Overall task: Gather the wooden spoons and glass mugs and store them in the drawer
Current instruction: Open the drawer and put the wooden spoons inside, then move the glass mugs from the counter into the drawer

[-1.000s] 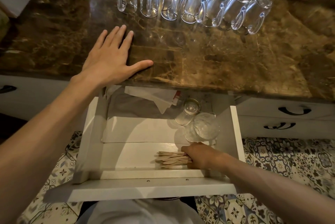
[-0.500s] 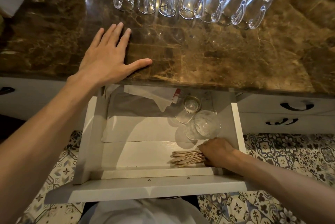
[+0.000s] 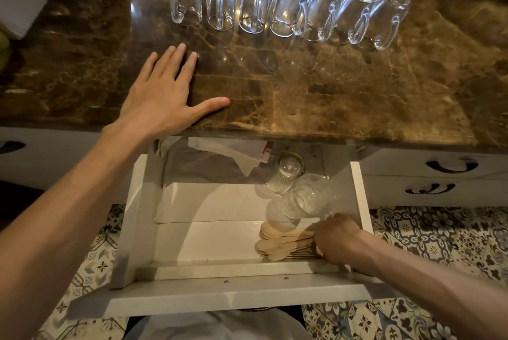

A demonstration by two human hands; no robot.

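The tabletop [image 3: 330, 97] carries seven glass mugs [image 3: 286, 1] in a row along its far side, all above the open drawer [image 3: 220, 293]. Inside the drawer, two mugs [image 3: 305, 196] lie at the right. The left hand [image 3: 162, 95] rests spread flat on the tabletop. The right hand [image 3: 334, 240] is closed around the wooden spoons [image 3: 280, 240] near the drawer's front right corner; best set them flat, clear of the glass.

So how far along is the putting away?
Done: two mugs lie in the open drawer. In hand: the right hand sets the spoons at the drawer's front right; the left hand rests flat on the counter. Left: seven mugs on the counter.
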